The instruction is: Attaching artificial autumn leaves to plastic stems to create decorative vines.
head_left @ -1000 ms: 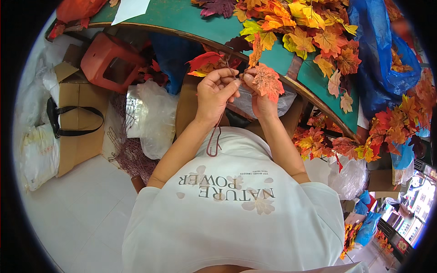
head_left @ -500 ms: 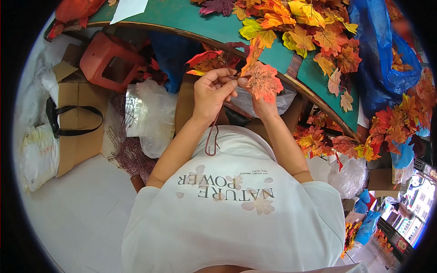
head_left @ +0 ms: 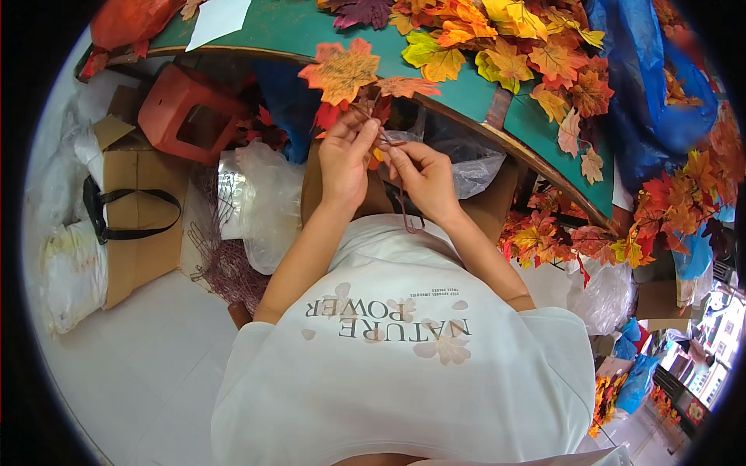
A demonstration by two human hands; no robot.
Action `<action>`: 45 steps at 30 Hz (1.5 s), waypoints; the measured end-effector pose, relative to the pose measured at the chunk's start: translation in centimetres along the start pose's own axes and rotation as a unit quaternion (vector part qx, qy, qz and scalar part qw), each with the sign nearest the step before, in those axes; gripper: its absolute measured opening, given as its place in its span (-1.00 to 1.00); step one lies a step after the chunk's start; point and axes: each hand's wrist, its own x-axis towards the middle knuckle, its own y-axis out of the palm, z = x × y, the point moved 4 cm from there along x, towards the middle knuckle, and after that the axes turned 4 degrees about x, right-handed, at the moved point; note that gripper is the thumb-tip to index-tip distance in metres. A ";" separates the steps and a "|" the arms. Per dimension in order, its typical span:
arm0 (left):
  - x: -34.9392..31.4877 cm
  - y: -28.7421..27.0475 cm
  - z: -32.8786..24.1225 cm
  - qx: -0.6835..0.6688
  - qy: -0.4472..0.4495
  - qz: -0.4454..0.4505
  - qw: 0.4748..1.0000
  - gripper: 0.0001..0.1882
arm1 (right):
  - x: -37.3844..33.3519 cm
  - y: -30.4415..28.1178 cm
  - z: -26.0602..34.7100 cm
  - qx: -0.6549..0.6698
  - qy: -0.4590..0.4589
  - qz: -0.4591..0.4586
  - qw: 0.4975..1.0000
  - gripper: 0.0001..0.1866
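In front of my chest, my left hand point(head_left: 347, 167) is closed in a pinch round the stems of an artificial maple leaf spray. Its orange leaf point(head_left: 342, 71) fans out above the fingers, and a second, flatter leaf point(head_left: 409, 87) points right. Slightly lower, my right hand point(head_left: 427, 182) pinches a thin brown wire stem point(head_left: 394, 143) close to the left fingertips. The bent tail of that wire point(head_left: 409, 221) hangs under the right hand against the white shirt. Red leaf parts show behind the left fingers; how the stems join is hidden there.
Beyond my hands curves a green table point(head_left: 291, 31) with a wooden edge, bearing heaped autumn leaves point(head_left: 505, 62) and a blue plastic bag point(head_left: 641, 93). Leftward are a red stool point(head_left: 186, 109), a cardboard box point(head_left: 144, 225) and a bundle of brown wire stems point(head_left: 229, 268).
The leaves have swung from beside the right fingers to above the left hand. My right hand has moved lower and toward me, and the hanging wire tail has shifted right.
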 end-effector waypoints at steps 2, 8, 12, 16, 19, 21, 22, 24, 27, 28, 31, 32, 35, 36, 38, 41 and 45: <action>-1.2 0.3 1.0 -0.010 -0.087 0.014 0.996 -0.78 | -0.1 -0.5 1.7 -0.233 -0.187 -0.041 0.953 -0.77; -2.1 -1.7 3.8 -0.027 -0.149 -0.019 0.988 -0.73 | -2.1 0.7 1.5 -0.582 -0.376 -0.043 0.720 -0.53; -1.8 -2.3 4.5 -0.027 -0.180 -0.019 0.983 -0.76 | -2.4 -1.2 2.3 -0.549 -0.327 0.007 0.769 -0.59; -1.5 -2.9 3.7 0.013 -0.193 0.000 0.981 -0.80 | -3.2 -13.3 8.2 -0.586 -0.312 -0.249 0.705 -0.61; -1.6 -4.0 3.5 0.065 -0.219 -0.006 0.974 -0.80 | -3.3 -21.3 9.2 -0.753 -0.061 -0.312 0.576 -0.58; -1.6 -4.0 3.3 0.089 -0.239 -0.012 0.967 -0.81 | -3.7 -24.1 8.2 -0.772 -0.039 -0.300 0.560 -0.63; -1.4 -4.3 3.3 0.090 -0.237 -0.015 0.967 -0.81 | -3.8 -24.8 7.6 -0.778 -0.028 -0.274 0.565 -0.69; -1.4 -4.8 3.4 0.102 -0.231 0.041 0.967 -0.77 | -3.6 -25.5 7.0 -0.773 -0.028 -0.234 0.589 -0.85; -1.7 -5.1 2.1 0.109 -0.227 0.082 0.964 -0.69 | -3.2 -25.5 7.5 -0.765 -0.068 -0.212 0.604 -0.86; -1.8 -5.0 1.6 0.101 -0.229 0.100 0.963 -0.66 | -3.1 -25.8 7.7 -0.772 -0.059 -0.206 0.598 -0.85; -1.6 -4.6 0.2 0.127 -0.228 0.115 0.958 -0.68 | -3.9 -27.1 8.5 -0.749 -0.064 -0.219 0.622 -0.82; -1.7 -4.5 -0.5 0.133 -0.224 0.092 0.961 -0.68 | -4.2 -26.8 9.5 -0.743 -0.084 -0.234 0.621 -0.79; -1.7 -3.5 -1.5 0.177 -0.189 0.067 0.964 -0.69 | -6.1 -27.3 12.0 -0.708 -0.043 -0.325 0.625 -0.75; -1.7 -3.3 -1.7 0.143 -0.173 0.070 0.972 -0.69 | -6.0 -27.2 11.7 -0.707 -0.049 -0.318 0.630 -0.75; -2.0 -2.5 -2.0 0.091 -0.159 0.068 0.981 -0.69 | -7.1 -28.2 11.1 -0.256 -0.208 -0.408 0.851 -0.82; -2.9 -1.3 -1.2 0.047 -0.158 0.077 0.983 -0.69 | -4.9 -20.6 10.4 -0.267 -0.256 -0.405 0.836 -0.85; -3.4 1.2 -1.2 0.008 -0.154 0.084 0.984 -0.68 | -1.6 -11.3 4.7 0.163 -0.196 -0.288 0.923 -0.90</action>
